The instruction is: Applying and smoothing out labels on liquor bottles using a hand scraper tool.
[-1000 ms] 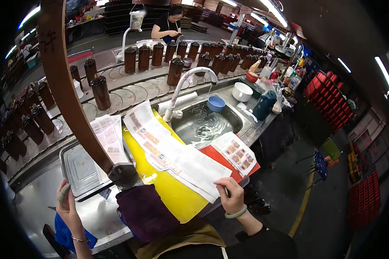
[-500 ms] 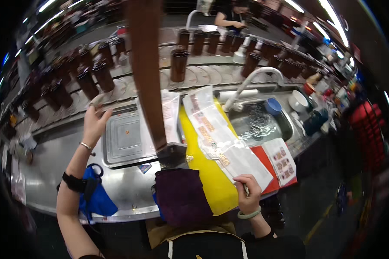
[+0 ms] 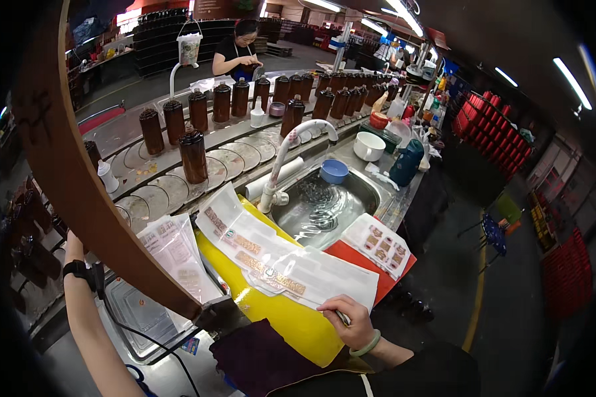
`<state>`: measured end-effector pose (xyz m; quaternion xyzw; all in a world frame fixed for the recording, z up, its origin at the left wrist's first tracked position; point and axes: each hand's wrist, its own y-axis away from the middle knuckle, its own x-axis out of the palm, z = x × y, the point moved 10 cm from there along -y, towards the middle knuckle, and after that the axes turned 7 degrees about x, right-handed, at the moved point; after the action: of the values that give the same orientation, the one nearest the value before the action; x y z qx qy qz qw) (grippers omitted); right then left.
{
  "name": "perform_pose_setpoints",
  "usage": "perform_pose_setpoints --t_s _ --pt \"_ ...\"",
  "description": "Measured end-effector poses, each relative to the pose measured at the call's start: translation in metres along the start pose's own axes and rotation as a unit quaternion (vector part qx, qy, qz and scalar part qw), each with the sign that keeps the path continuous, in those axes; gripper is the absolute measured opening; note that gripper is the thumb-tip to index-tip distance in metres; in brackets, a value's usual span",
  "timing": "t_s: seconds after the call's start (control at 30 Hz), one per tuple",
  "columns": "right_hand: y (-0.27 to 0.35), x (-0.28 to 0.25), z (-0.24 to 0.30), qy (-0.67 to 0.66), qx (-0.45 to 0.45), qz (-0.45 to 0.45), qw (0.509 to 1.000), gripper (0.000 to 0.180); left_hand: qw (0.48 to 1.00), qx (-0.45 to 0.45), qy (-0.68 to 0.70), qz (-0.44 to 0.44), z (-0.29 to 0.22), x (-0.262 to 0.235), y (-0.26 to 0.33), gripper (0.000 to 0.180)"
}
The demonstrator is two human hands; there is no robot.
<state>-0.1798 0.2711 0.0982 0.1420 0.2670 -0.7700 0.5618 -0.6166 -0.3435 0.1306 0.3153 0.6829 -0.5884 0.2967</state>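
My right hand (image 3: 352, 321) is closed around a small slim metallic tool (image 3: 342, 317), mostly hidden in the fist. Its fingertips are at the lower edge of a long white sheet (image 3: 338, 273) with gold and red printed patches. Beneath that sheet lies a yellow board (image 3: 281, 327). My left hand (image 3: 75, 243) reaches far out to the left, next to dark brown bottles (image 3: 36, 261). The wooden post (image 3: 102, 178) and the bottles hide its fingers, so I cannot see what it touches.
A sink (image 3: 371, 192) with a blue bowl (image 3: 334, 171) and a curved tap (image 3: 281, 155) lies beyond the sheets. Brown bottles (image 3: 193, 155) line a track of round plates (image 3: 228, 157). Across it sits another person (image 3: 235, 56). A red board (image 3: 354, 257) and dark cloth (image 3: 251, 357) flank the yellow one.
The view has swung to the right, bringing the post to the left. My left hand has moved in among the bottles behind it. The right hand stays at the sheet's edge.
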Motion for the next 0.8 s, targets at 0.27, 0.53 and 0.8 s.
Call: perform_pose_setpoints --t_s 0.27,0.53,0.8 --pt "-0.011 0.012 -0.001 0.018 0.001 0.010 1.000 0.012 0.994 0.015 0.080 -0.076 -0.134 -0.063 0.027 0.066" --pt "-0.008 0.027 -0.002 -0.022 -0.001 0.047 0.999 0.014 0.962 0.076 0.246 -0.091 -0.159 -0.051 0.079 0.063" --pt "-0.023 0.061 0.053 -0.154 -0.116 0.168 0.967 0.016 0.893 0.023 0.404 -0.197 -0.113 -0.270 0.200 0.052"
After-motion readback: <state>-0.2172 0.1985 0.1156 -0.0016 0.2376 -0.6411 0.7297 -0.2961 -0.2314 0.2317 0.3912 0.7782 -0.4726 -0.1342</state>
